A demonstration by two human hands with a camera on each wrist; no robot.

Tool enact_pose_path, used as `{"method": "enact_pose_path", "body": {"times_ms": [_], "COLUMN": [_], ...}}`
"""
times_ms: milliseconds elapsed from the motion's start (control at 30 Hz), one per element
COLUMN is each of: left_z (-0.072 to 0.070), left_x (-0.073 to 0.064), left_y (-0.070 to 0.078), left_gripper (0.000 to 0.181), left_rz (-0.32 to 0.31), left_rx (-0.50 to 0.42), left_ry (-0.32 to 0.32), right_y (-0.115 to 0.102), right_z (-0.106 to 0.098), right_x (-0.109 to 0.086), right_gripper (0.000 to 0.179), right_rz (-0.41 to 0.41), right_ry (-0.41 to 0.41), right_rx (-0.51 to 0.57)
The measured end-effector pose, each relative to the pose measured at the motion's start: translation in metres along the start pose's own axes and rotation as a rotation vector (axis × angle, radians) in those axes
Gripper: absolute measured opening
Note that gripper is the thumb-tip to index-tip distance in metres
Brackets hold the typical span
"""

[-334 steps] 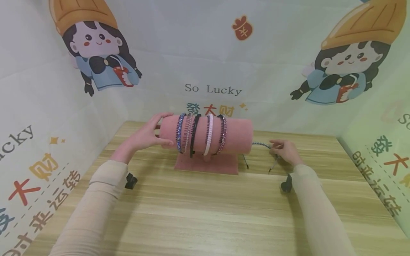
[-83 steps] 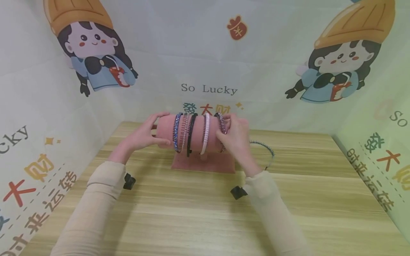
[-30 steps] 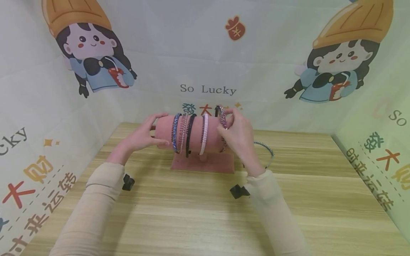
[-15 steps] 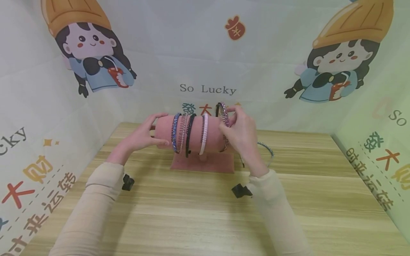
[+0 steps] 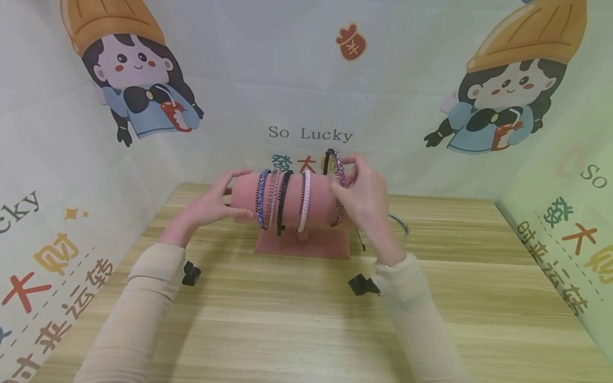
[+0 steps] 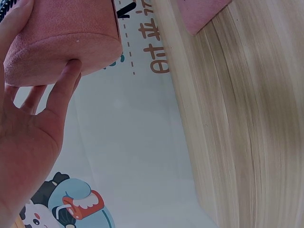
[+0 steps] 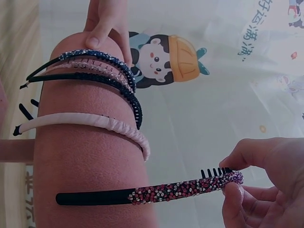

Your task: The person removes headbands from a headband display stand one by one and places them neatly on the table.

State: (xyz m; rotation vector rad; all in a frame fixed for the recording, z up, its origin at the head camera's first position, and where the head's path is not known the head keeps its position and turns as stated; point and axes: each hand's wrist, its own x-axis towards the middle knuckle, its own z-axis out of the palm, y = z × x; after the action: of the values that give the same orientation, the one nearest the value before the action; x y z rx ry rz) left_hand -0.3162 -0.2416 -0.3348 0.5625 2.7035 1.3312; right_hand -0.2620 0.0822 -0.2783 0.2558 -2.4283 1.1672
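My left hand (image 5: 210, 202) grips the left end of a pink padded cylinder on a headband stand (image 5: 320, 199). In the left wrist view, its fingers (image 6: 64, 90) spread over the cylinder's round end. My right hand (image 5: 367, 194) pinches the top of a black toothed headband covered in purple and silver rhinestones (image 7: 185, 190). That headband is raised off the cylinder's top, and its lower part still lies in front of the cylinder. Left of it sit a pale satin-like headband (image 5: 305, 202), a black headband (image 5: 283, 205), a pink toothed one (image 5: 273, 199) and a blue glittery one (image 5: 261, 201).
A thin blue-teal headband (image 5: 401, 222) lies on the wooden table (image 5: 278, 319) behind my right wrist. The stand's pink base (image 5: 306, 247) rests on the tabletop. A printed cloth backdrop (image 5: 268, 64) encloses the back and sides.
My right hand moved from the table at right to the rhinestone headband, took hold of it, and lifted it upward and slightly right off the cylinder. My left hand kept its grip.
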Motion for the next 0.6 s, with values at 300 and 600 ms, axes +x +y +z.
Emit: {"method": "enact_pose_path", "body": {"times_ms": [300,600], "left_z": [0.0,0.0], "left_x": [0.0,0.0], "left_y": [0.001,0.001], "left_gripper": [0.097,0.097], "left_rz": [0.003,0.001], "left_rx": [-0.004,0.006], "left_ry": [0.0,0.004], "right_y": [-0.004,-0.005], "right_z": [-0.008,-0.015], "right_x": [0.0,-0.001], "right_gripper": [0.047,0.045], "right_rz": [0.054,0.018], "right_ry": [-0.007,0.026], "right_rx": [-0.011,0.025]}}
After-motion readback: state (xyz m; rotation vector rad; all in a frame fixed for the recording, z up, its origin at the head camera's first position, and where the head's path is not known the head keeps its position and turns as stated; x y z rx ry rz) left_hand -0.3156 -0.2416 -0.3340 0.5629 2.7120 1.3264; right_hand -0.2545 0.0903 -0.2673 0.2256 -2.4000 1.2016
